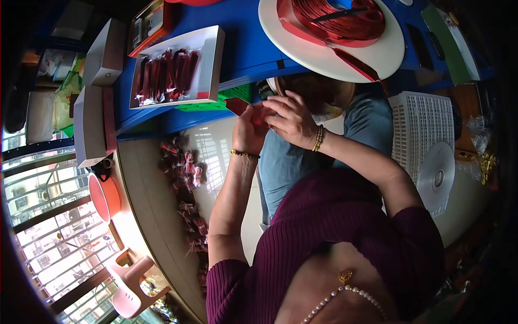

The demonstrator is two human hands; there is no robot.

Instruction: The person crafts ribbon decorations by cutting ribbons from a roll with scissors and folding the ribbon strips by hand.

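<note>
My left hand (pixel 249 129) grips a folded piece of red ribbon (pixel 236 106), whose dark pointed end sticks out past the thumb. Close beside it, my right hand (pixel 291 120) has its fingers bent over the other part of the same ribbon, between the two hands. Both hands are above my lap, in front of the blue table (pixel 243 51). A large roll of red ribbon (pixel 345 27) lies on a round white disc (pixel 275 40), with a dark pointed tool (pixel 337 15) on it. One ribbon end (pixel 356 63) hangs over the disc's edge.
On the table's left is an open white box (pixel 214 65) of wrapped dark red pieces (pixel 167 75). A green basket (pixel 232 96) sits below. A white crate (pixel 423 116) holding a clear disc (pixel 438 178) is at right. Red bundles (pixel 189 170) lie on the floor; a pink chair (pixel 129 289) is lower left.
</note>
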